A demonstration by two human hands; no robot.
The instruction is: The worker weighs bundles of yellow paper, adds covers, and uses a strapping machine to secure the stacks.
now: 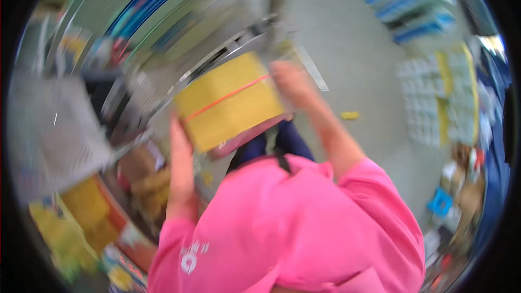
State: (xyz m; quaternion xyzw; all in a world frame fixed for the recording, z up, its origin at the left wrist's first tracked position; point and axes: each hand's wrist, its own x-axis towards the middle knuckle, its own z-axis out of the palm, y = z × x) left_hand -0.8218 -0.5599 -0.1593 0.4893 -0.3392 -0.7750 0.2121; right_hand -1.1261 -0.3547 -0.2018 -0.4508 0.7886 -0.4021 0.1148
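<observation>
I hold a flat yellow bundle (230, 100) with an orange band across it, in front of my chest. My left hand (180, 152) grips its lower left edge. My right hand (290, 84) grips its upper right edge. A pink layer (244, 135) shows under the bundle's lower edge. Both sleeves are pink. The whole picture is blurred by motion.
Curved metal shelf rails (163, 49) run along the left, with blurred coloured goods and yellow packs (87, 206) below. Blue and white stacked packs (412, 0) stand at the upper right on a pale floor (353, 65). A small yellow object (350, 115) lies on the floor.
</observation>
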